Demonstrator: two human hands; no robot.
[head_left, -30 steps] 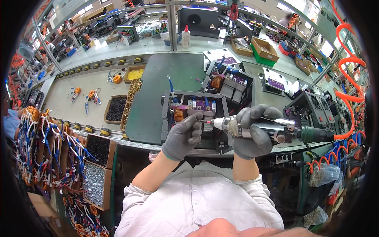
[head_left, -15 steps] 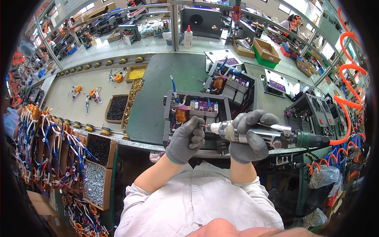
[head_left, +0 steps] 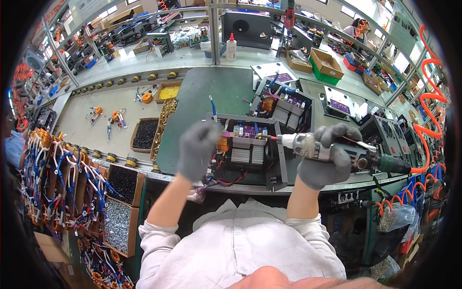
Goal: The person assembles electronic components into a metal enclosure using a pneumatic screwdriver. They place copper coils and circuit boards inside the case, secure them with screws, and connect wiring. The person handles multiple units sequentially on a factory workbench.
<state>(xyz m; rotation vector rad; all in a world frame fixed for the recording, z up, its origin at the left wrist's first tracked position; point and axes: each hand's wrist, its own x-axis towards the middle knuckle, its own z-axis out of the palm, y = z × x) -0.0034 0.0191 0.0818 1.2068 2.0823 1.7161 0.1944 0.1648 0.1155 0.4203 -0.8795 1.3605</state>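
My right hand (head_left: 329, 166), in a grey glove, is wrapped around a silver air screwdriver (head_left: 308, 146). Its red-collared bit points left at the purple circuit board (head_left: 248, 130) inside an open grey metal case (head_left: 276, 166). The bit's end is by the board's right part; contact cannot be made out. My left hand (head_left: 197, 150), gloved too, is over the case's left edge, beside a copper-wound coil (head_left: 222, 144) and an upright blue wire (head_left: 213, 107). Motion smears its fingers. Silver heat sinks (head_left: 248, 155) fill the case's middle.
Behind stands a second open case (head_left: 293, 113). A green mat (head_left: 192, 108) covers the bench at left, next to boxes of black screws (head_left: 144, 134) and brass parts (head_left: 166, 111). From the screwdriver an orange coiled hose (head_left: 430, 130) rises at right. Wired coils (head_left: 53, 178) hang at lower left.
My left hand has moved left and up, away from the screwdriver's tip. The screwdriver, in my right hand, has shifted right and slightly up, and its bit now shows against the board.
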